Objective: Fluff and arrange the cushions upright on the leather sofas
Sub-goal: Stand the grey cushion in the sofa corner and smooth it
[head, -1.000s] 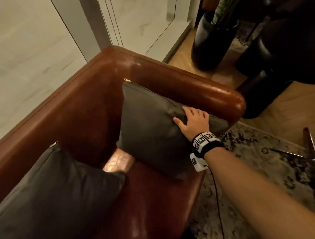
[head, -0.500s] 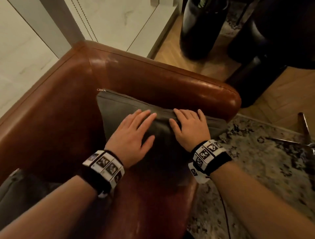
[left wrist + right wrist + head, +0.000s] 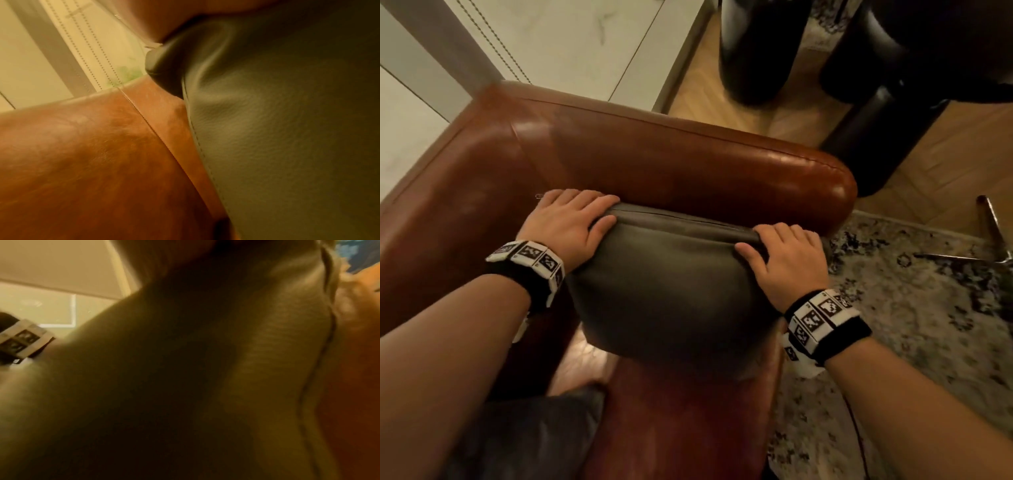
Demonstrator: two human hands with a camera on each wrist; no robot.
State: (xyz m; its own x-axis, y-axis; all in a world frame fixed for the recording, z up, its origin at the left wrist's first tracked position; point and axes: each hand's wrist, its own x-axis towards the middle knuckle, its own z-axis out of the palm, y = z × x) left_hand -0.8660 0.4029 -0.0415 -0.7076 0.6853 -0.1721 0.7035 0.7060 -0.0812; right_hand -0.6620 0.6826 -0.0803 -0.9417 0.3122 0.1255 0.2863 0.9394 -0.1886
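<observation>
A dark grey leather cushion [image 3: 671, 291] stands upright on the brown leather sofa [image 3: 688, 161], against its armrest. My left hand [image 3: 582, 219] grips the cushion's top left corner, fingers over the back and thumb on the front. My right hand [image 3: 777, 250] grips the top right corner the same way. The cushion bulges between them. In the left wrist view the cushion [image 3: 287, 129] fills the right half beside the sofa back [image 3: 82, 162]. The right wrist view is blurred and mostly filled by the cushion [image 3: 185, 386].
A second dark cushion [image 3: 534, 431] lies on the seat at the lower left. Behind the armrest stand a black vase [image 3: 756, 51] and dark round furniture [image 3: 876, 137] on wooden floor. A patterned rug [image 3: 911, 342] and a metal chair leg [image 3: 993, 229] are on the right.
My left hand came in and slid from the cushion's face to its top left corner. My right hand shifted to the top right corner. The cushion now bulges between the two hands.
</observation>
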